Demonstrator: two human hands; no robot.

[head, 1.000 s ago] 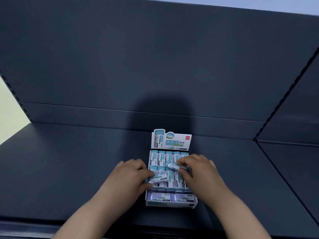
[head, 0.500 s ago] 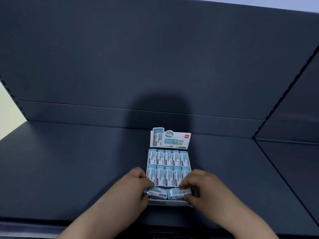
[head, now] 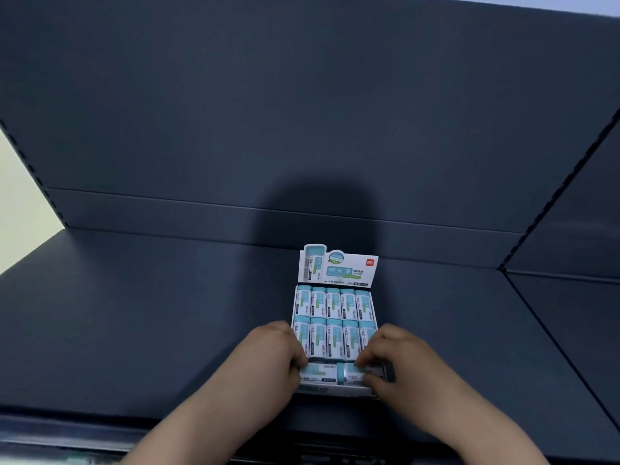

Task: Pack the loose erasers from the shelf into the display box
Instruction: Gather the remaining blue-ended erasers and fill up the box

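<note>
Because the two upper rows of the display box (head: 335,322) were already full of erasers standing lengthwise, toward twelve o'clock, the last two had been turned crosswise to fit the front row at six o'clock. The left hand (head: 268,359) had its fingers clamped on the left eraser (head: 318,372), and the right hand (head: 399,364) pinched the right eraser (head: 352,375). Both long axes ran nine to three, end to end, presumably to fill the narrow strip left on the shelf (head: 151,330) side of the box.

One box (head: 338,268) is seen; two hands, left (head: 268,360) and right (head: 401,362), are counted; twelve erasers (head: 333,303) are visible: two rows of five upright, two laid crosswise in front.
</note>
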